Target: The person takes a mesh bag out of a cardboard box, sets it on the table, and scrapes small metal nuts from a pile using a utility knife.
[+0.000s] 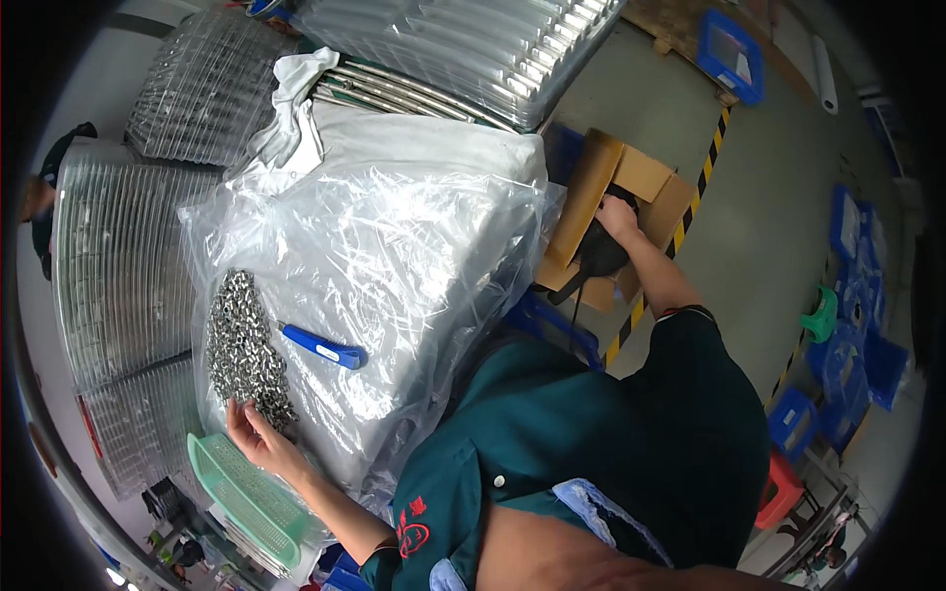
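Note:
My left hand (251,428) rests with fingers spread at the near end of a pile of small shiny metal parts (241,340). The pile lies on a clear plastic sheet (414,246) draped over a white work surface. A blue-handled cutter (323,347) lies just right of the pile. A green plastic basket (246,492) sits right below my left hand. My right arm stretches out to the right, and my right hand (618,215) reaches into an open cardboard box (591,177) on the floor, gripping a black object (598,254) inside it.
Stacks of clear ribbed plastic trays stand at the left (118,256) and at the top (473,44). A white cloth (296,108) and metal rods (394,94) lie behind the sheet. Blue crates (734,54), a red stool (778,488) and yellow-black floor tape (690,207) are at the right.

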The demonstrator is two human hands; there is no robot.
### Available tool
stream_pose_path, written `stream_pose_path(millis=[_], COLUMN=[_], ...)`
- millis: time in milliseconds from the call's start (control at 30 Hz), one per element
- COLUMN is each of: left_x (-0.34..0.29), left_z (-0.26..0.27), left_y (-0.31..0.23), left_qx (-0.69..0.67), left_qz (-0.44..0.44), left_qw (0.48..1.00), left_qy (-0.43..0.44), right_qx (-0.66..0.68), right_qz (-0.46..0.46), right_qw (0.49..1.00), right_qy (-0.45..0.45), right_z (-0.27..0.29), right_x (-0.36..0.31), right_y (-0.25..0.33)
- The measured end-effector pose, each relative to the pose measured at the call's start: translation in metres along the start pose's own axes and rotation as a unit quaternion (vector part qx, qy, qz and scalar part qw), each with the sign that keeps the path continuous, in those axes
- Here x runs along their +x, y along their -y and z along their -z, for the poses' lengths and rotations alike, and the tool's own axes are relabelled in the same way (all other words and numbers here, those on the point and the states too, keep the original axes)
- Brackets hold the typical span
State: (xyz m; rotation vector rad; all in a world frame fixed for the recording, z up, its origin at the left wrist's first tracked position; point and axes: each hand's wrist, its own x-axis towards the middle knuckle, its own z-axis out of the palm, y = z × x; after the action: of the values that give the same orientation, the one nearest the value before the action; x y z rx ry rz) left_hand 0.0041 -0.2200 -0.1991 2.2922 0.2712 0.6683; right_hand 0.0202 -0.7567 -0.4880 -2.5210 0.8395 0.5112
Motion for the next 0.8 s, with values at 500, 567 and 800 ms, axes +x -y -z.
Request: stream_pose_path(millis=[500, 567, 800], left_x=[-0.005, -0.006, -0.01], left_z=[0.001, 0.0, 0.004], left_y=[-0.006, -0.009, -0.016], left_qx=[-0.108, -0.116, -0.123], left_qz=[-0.083, -0.074, -0.087], left_qw=[0.99, 0.989, 0.987], left_qy=[0.038, 0.049, 0.051], right_qx=[0.169, 0.21, 0.275], right_qz=[0.19, 0.221, 0.296], right_qw=[0.955, 0.939, 0.911], right_qy=[-0.156, -0.158, -0.08], right_z=[0.176, 0.203, 0.308], right_x=[-0.205, -0.237, -0.311], right_y=[0.033, 0.039, 0.099])
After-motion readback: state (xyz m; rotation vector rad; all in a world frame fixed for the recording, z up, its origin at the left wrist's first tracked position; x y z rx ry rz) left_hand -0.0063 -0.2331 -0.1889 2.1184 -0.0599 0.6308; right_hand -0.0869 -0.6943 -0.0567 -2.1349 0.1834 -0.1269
